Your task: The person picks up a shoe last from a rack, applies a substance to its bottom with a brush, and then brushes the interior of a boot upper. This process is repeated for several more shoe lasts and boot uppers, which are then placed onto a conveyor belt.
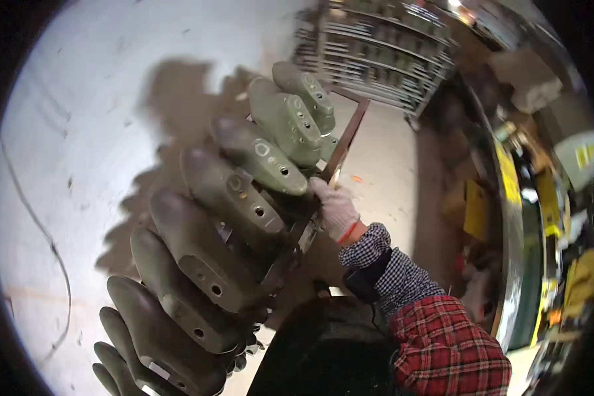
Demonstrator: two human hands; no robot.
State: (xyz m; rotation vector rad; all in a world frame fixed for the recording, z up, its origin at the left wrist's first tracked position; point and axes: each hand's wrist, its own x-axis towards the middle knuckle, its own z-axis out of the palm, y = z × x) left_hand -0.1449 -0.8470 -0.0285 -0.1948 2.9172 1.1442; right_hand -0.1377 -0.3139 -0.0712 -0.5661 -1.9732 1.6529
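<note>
My right hand (337, 210), in a white knit glove with a red edge at the wrist, is closed round the reddish-brown metal frame (350, 135) of a rack. Its fingertips lie beside one of the green shoe lasts (261, 155). Several such lasts, dark green and smooth, sit in a slanting row along the rack, with round holes in their flat ends. A paler green last (287, 122) stands toward the far end. Over my right arm is a red plaid sleeve (452, 346) with a checked cuff (402, 277). My left hand is out of view.
A pale wall (99, 132) runs along the left, with a thin cable (53, 247) hanging on it. Far ahead stands a metal shelf rack (383, 53). At right is a cluttered bench with yellow bins (475, 211). A black rounded shape (323, 350) fills the lower middle.
</note>
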